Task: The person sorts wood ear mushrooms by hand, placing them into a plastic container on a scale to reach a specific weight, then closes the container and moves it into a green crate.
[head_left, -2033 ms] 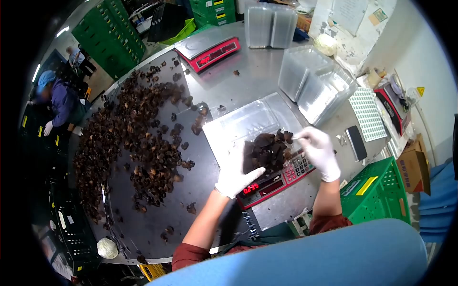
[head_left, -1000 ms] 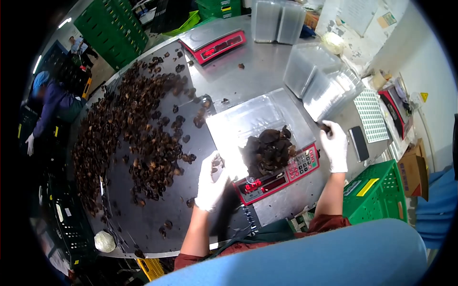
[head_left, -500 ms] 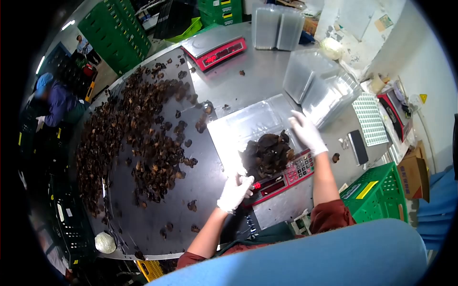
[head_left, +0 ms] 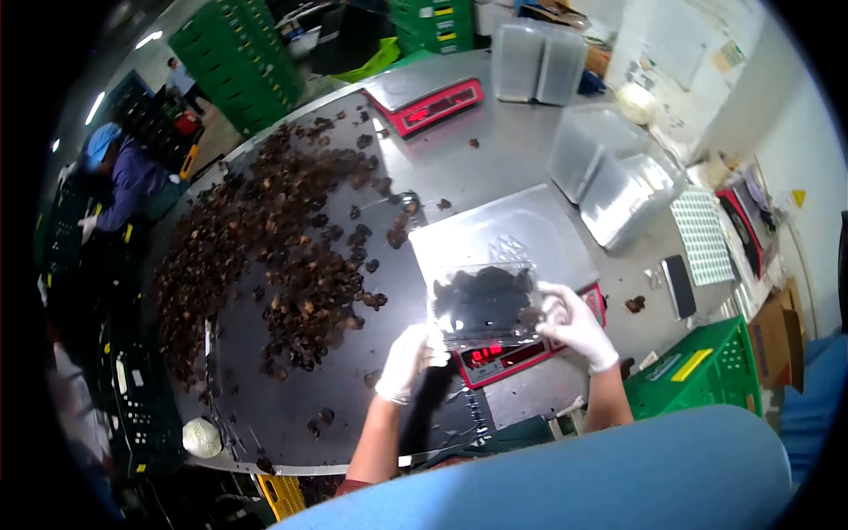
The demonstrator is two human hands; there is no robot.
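Observation:
A clear plastic box (head_left: 484, 305) full of dark brown, mushroom-like pieces is held level, its lid apparently closed. My left hand (head_left: 412, 360), in a white glove, grips its left end. At the right end, my gloved right hand (head_left: 576, 325) has thumb and fingers closed on the edge. Below and behind the box is a red scale (head_left: 503, 364) with a lit red display and a metal plate (head_left: 539, 221). Loose dark pieces (head_left: 300, 291) are heaped on the table to the left.
Another red scale (head_left: 428, 102) stands at the back. Stacked clear boxes (head_left: 618, 177) are at the right, near a label sheet (head_left: 702, 234), a phone (head_left: 678, 287) and a green crate (head_left: 698, 371). A white ball (head_left: 201, 438) lies front left. A person (head_left: 132, 181) works at far left.
The box now looks closed and is raised off the scale between both hands. My right hand has come down to its right end. The whole view has shifted slightly.

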